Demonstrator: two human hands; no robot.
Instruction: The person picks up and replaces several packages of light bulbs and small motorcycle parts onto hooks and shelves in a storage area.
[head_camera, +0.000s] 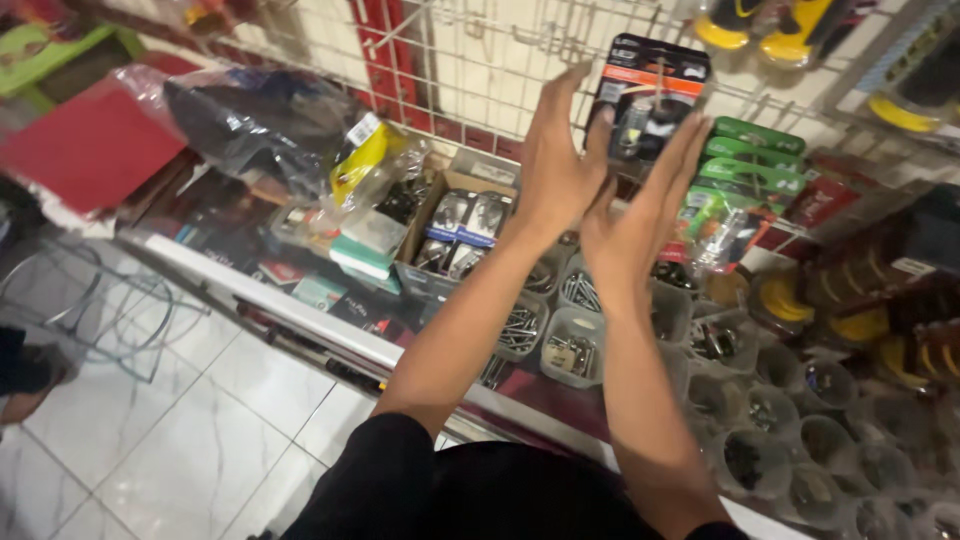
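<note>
Item: black pack (648, 95) on wire rack (470, 60). 2 hands, left hand (556, 165) and right hand (640, 215), fingers spread, gripping nothing. Risk: pack slips off, falls into screw tubs (575, 345) on bench.

Single head-worn view, looking steeply down and forward over a shop counter (300, 318), frame tilted clockwise, both forearms rising from six o'clock, wire display grid (470, 60) at twelve o'clock, tiled floor (170, 430) at eight o'clock, arm's-reach closeness
</note>
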